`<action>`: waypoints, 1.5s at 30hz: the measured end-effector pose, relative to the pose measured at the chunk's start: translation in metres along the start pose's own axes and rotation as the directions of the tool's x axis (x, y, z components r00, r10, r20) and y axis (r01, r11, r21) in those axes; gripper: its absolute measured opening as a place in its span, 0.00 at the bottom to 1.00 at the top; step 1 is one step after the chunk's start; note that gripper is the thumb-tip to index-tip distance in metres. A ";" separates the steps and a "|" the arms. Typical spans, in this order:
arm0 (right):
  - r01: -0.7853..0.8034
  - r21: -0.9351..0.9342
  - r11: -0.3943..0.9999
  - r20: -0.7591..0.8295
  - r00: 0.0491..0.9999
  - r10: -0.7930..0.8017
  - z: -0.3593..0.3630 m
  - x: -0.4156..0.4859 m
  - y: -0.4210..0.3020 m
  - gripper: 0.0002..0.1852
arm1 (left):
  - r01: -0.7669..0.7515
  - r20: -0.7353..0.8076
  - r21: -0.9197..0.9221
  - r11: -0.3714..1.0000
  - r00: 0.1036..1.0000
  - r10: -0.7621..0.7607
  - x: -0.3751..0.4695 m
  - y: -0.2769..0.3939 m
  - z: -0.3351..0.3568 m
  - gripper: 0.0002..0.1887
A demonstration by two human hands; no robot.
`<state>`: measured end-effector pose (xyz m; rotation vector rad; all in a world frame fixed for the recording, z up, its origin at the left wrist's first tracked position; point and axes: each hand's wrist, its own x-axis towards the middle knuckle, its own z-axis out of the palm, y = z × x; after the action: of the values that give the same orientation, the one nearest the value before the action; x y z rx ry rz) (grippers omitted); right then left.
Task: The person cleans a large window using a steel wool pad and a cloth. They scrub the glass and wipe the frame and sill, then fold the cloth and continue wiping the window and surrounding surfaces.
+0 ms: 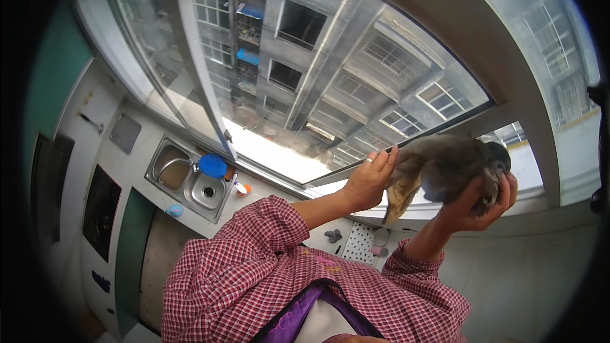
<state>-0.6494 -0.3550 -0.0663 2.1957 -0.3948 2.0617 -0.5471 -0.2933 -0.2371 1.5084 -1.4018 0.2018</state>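
A bunched grey-brown cloth (443, 164) is held up before the window at the right, with a tan, worn-looking part hanging from its left side. My right hand (481, 205) grips the cloth's right end, fingers curled round it. At the cloth's left edge is my left hand (369, 178), its fingers extended and a ring on one; whether it pinches the cloth or only touches it I cannot tell. Behind the cloth runs the lower frame of a tilted window pane (352, 171). Part of the sill behind is hidden by the cloth and my right hand.
A steel double sink (207, 193) with a blue item (212, 166) at its rim lies at left. An orange-and-white bottle (242, 189) stands beside it. A light blue item (175, 210) sits near the counter edge. A dotted mat (360, 243) and grey scrubber (333, 235) lie below my arms.
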 end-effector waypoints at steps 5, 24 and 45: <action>-0.162 0.052 0.985 -0.053 0.985 0.165 0.009 -0.002 0.052 0.37 | 0.068 0.274 -0.354 0.933 0.961 0.034 0.022 0.028 0.038 0.36; -0.375 -0.001 0.927 -0.398 0.850 0.344 -0.055 0.047 0.184 0.24 | -0.374 0.040 0.669 0.643 0.881 0.471 0.134 -0.004 -0.218 0.36; -0.116 0.330 0.937 -0.387 0.888 0.247 0.006 0.028 0.101 0.29 | -0.460 0.142 0.800 0.385 0.769 0.624 0.144 -0.053 -0.256 0.30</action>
<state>-0.6683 -0.4568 -0.0487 1.8125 -0.2669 2.7821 -0.3344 -0.2074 -0.0460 1.5605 -1.7142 1.5775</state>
